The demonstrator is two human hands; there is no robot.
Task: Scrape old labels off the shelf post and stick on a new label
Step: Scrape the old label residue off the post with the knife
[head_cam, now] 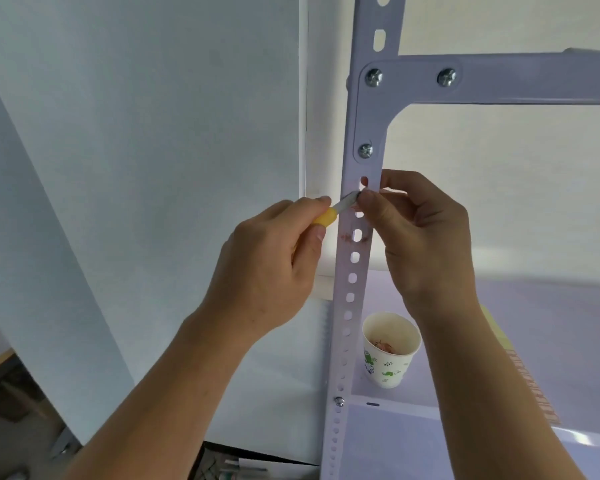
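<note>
You have nothing legible in front of you. The reddish label scraps on the shelf post carry no letters you can make out. The paper cup shows only a green leaf print. The reddish marks on the yellow sheet at your right are too blurred to read.

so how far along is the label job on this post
Done: scraps lie in the paper cup, so some old label is off. In hand: the left hand holds the yellow-handled scraper with its blade on the shelf post, while the right hand grips the post at the blade tip. Left: reddish residue shows lower down, and no new label is on the post.
</note>
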